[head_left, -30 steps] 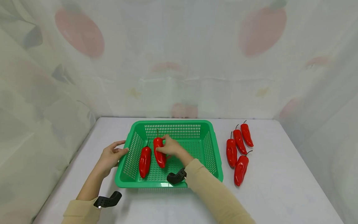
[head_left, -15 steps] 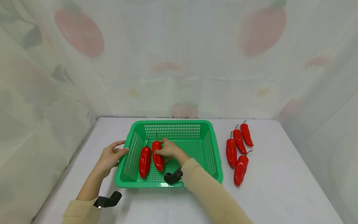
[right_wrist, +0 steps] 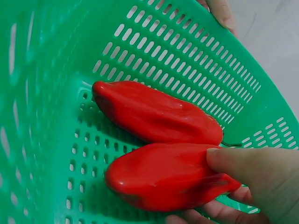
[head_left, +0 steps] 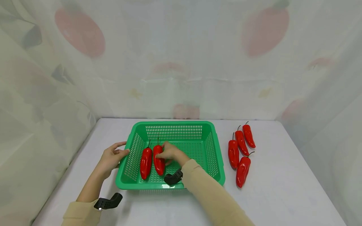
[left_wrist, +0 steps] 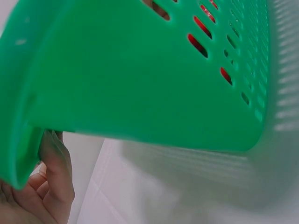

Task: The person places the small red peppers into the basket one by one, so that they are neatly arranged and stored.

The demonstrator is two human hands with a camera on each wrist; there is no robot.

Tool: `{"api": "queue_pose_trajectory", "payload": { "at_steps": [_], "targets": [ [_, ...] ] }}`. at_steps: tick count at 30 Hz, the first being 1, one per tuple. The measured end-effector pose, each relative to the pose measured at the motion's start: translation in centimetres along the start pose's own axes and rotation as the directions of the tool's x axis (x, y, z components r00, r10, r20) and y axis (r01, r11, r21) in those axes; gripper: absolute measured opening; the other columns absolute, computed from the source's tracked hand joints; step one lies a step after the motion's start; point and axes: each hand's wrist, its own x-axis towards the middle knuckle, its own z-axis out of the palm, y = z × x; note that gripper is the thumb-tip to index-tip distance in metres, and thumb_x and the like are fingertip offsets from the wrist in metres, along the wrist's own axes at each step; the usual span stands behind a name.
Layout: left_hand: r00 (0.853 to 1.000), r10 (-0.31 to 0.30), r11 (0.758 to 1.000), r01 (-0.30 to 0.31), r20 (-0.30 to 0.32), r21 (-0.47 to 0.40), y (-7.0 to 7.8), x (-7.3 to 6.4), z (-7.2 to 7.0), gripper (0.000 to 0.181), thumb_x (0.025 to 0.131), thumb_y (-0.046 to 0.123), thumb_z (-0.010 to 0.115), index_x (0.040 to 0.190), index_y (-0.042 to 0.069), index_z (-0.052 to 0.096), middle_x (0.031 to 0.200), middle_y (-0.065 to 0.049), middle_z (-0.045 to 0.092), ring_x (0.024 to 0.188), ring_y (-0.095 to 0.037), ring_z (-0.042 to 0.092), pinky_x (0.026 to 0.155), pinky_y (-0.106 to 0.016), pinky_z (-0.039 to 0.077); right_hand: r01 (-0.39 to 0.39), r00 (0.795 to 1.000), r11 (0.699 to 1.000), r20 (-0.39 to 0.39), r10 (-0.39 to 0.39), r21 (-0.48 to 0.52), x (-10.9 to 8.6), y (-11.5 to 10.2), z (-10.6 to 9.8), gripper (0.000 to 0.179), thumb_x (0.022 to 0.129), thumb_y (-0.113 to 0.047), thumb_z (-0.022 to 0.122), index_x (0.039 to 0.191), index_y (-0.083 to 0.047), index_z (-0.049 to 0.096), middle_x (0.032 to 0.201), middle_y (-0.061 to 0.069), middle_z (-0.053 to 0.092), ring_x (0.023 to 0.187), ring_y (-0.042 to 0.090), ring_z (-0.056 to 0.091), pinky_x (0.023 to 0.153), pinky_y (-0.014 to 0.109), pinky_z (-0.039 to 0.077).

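Observation:
Inside the green plastic basket (head_left: 186,186), my right hand (head_left: 172,153) grips a red chili pepper (head_left: 159,160), thumb on top and fingers beneath its stem end, as the right wrist view shows. A second red chili pepper (head_left: 145,164) lies beside it, nearer the basket's left wall, stem toward the back. In the right wrist view the held pepper (right_wrist: 163,175) lies alongside the other pepper (right_wrist: 159,112). My left hand (head_left: 111,158) holds the basket's left rim, thumb over it and curled fingers under it, seen also in the left wrist view.
Several more red chili peppers (head_left: 233,153) lie on the white table (head_left: 282,175) to the right of the basket. A pale curtain (head_left: 181,62) with faded fruit prints hangs behind and along the sides.
My right hand has brought the held pepper down and slightly left, toward the front of the basket and closer to the other pepper. The left hand keeps its place on the rim.

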Motion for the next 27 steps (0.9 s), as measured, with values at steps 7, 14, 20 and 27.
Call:
{"api": "queue_pose_trajectory", "payload": {
  "at_steps": [7,14,20,27],
  "targets": [
    [1.0,0.003,1.0,-0.003,0.002,-0.001,-0.04,0.06,-0.05,0.06,0.092,0.031,0.057,0.141,0.007,0.031,0.099,-0.018,0.061,0.073,-0.018,0.066,0.065,-0.038,0.057,-0.011,1.0,1.0,0.028,0.012,-0.025,-0.18,-0.22,0.04,0.053,0.084,-0.017,0.068,0.124,0.001,0.038,0.1,0.015,0.058,0.081,0.026,0.062,0.066,0.042,0.056],
    [1.0,-0.003,1.0,0.003,0.002,-0.007,-0.09,0.11,-0.06,0.06,0.092,0.031,0.056,0.141,0.007,0.031,0.1,-0.018,0.061,0.074,-0.018,0.066,0.065,-0.038,0.057,-0.011,1.0,0.999,0.02,0.012,-0.042,-0.19,-0.19,0.23,0.05,0.084,-0.017,0.068,0.121,0.002,0.04,0.099,0.015,0.057,0.079,0.025,0.063,0.065,0.04,0.056],
    [1.0,-0.007,1.0,0.007,0.0,-0.007,-0.16,0.13,-0.04,0.06,0.092,0.031,0.056,0.141,0.007,0.031,0.099,-0.017,0.062,0.074,-0.018,0.066,0.065,-0.038,0.057,-0.018,0.999,0.997,0.028,0.02,-0.081,-0.32,-0.28,0.29,0.051,0.084,-0.019,0.067,0.121,0.003,0.04,0.1,0.016,0.056,0.083,0.028,0.062,0.064,0.04,0.056],
    [1.0,-0.003,1.0,0.003,-0.002,-0.008,-0.18,0.1,0.0,0.06,0.092,0.031,0.057,0.141,0.007,0.031,0.098,-0.017,0.062,0.074,-0.018,0.067,0.065,-0.038,0.057,-0.022,1.0,0.995,0.019,0.024,-0.101,-0.06,-0.09,0.5,0.044,0.084,-0.021,0.067,0.113,0.001,0.043,0.095,0.013,0.055,0.079,0.026,0.062,0.061,0.038,0.056]
  ]
}}
